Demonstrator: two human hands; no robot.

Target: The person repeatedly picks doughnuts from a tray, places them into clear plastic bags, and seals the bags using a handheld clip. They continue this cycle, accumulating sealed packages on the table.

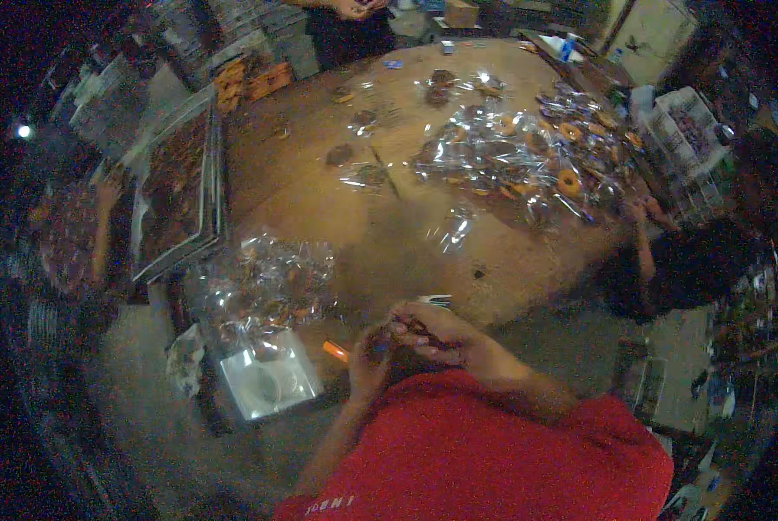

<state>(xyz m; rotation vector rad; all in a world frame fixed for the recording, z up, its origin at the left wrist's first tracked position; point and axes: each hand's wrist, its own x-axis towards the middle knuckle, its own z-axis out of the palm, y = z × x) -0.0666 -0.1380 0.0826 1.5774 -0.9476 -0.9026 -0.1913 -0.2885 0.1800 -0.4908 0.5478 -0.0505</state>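
Close in front of my red shirt, my left hand (372, 348) and my right hand (431, 332) meet at the near edge of the wooden table (311, 215). Their fingers are curled, and blur and shadow hide whether anything is between them. A small pale object with prongs or stripes (435, 300) shows just beyond my right hand. Left of my left hand lies an orange object (335, 351), perhaps a marker or cutter. Farther left are a heap of clear plastic packets (284, 280) and a stack of clear plastic bags (268, 378).
Many clear-wrapped ring-shaped items (525, 156) cover the table's right side. Metal trays (213, 169) stand at the left, beside a person's arm (105, 215). Another person's arm (646, 241) reaches in from the right, near white crates (688, 124). A third person stands beyond the table.
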